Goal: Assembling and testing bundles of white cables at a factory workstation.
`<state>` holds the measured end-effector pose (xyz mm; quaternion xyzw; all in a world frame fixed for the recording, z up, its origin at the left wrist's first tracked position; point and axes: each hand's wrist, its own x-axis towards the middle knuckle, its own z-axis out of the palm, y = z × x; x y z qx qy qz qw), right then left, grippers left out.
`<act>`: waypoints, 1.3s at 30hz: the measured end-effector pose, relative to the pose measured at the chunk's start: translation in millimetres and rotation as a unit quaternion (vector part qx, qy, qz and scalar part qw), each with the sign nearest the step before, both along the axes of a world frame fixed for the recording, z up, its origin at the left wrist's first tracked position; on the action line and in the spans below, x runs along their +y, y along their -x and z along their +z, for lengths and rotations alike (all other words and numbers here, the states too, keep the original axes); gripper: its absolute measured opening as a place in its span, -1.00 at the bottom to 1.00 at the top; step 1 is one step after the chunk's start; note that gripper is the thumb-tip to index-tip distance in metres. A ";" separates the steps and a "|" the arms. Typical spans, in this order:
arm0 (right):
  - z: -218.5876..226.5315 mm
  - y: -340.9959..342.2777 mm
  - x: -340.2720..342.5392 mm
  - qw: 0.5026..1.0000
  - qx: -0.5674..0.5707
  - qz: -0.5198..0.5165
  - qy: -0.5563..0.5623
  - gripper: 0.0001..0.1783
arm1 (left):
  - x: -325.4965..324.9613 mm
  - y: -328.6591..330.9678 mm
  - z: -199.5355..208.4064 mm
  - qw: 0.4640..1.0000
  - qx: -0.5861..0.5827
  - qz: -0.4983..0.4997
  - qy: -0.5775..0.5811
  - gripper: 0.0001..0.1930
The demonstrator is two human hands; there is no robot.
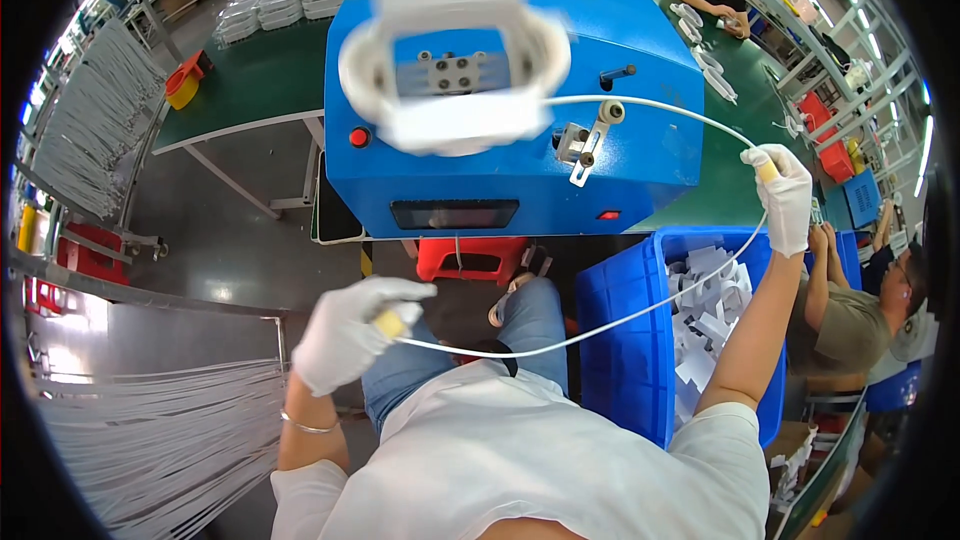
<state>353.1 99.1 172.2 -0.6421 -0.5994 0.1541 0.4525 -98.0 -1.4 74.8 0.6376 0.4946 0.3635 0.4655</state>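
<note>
A blue bench machine (630, 155) stands before me, and a white part on its front, the winding head (455, 120), is smeared by motion. From its right side a white cable (660, 103) runs to my right hand (783, 195), gloved in white, whose closed fingers grip it. Below that hand the cable hangs in a wide curve across my lap to my left hand (350, 332), also gloved. There it meets the yellowish thumb tip, while the index finger stretches out; the palm side is hidden.
A blue bin (622, 340) of white pieces stands by my right knee. A red stool (470, 258) is under the machine. White cables (165, 430) hang at the left. Clear trays (280, 0) and a yellow tape dispenser (183, 87) sit on the green table. Other people work nearby.
</note>
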 end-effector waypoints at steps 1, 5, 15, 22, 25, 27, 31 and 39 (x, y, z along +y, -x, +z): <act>-0.1 2.1 -1.5 1.000 0.001 -0.001 0.000 -0.82 | 1.4 -6.3 -6.2 0.999 0.017 -0.037 0.010 -0.77; -0.2 14.7 -3.1 0.996 0.066 0.053 0.034 -0.80 | -2.2 -35.3 -41.0 0.981 -0.080 -0.117 0.134 -0.74; 10.2 88.8 -5.9 0.975 0.109 0.161 0.107 -0.73 | -1.8 -69.5 -90.5 0.964 -0.016 -0.176 0.201 -0.68; 4.1 78.4 -10.1 0.969 0.121 0.179 0.118 -0.75 | -8.0 -50.0 -125.7 0.964 0.020 -0.132 0.230 -0.69; 0.6 80.0 -17.1 0.970 0.134 0.165 0.120 -0.76 | -9.6 -51.4 -130.6 0.966 0.033 -0.158 0.204 -0.69; 0.2 81.6 -17.0 0.970 0.141 0.160 0.114 -0.76 | -5.1 -58.0 -126.8 0.961 0.054 -0.177 0.203 -0.69; -4.9 76.7 -15.4 0.966 0.183 0.160 0.085 -0.75 | 3.8 -74.7 -125.6 0.953 0.058 -0.234 0.181 -0.69; -0.3 115.3 -12.8 0.955 0.193 0.208 0.086 -0.72 | 40.7 -102.8 -43.0 0.949 0.056 -0.302 0.068 -0.57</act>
